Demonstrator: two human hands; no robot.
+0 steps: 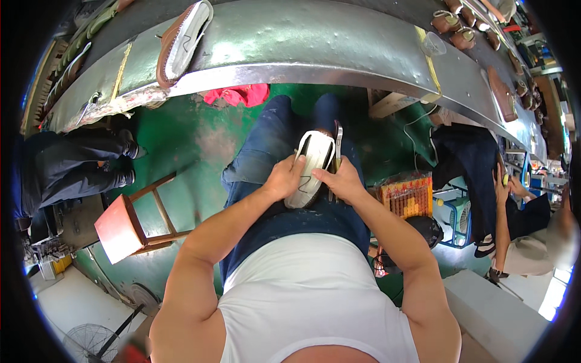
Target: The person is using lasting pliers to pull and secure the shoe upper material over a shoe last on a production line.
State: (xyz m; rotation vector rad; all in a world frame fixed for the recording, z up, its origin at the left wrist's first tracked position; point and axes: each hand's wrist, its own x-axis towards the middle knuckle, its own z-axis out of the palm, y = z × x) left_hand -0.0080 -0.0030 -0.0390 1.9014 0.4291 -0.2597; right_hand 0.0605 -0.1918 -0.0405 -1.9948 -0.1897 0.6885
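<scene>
Above my lap is a pale, whitish shoe [313, 169] with a dark gap at its far end and a dark curved line on its upward face. My left hand [285, 178] is closed on its left side, thumb along the edge. At the right side, my right hand [343, 180] is closed round a slim metal hand tool that looks like pincers [338, 144], while its thumb presses on the shoe. The tool stands close along the shoe's right edge; my fingers hide its lower part. Whether its jaws touch the shoe I cannot tell.
A metal-topped bench [290, 42] crosses ahead, bearing a brown shoe with a white underside [183, 45] and several brown shoes [448, 22] at right. A wooden stool [124, 228] stands left. A red-yellow package [407, 195] lies right, near a co-worker's hand [502, 187].
</scene>
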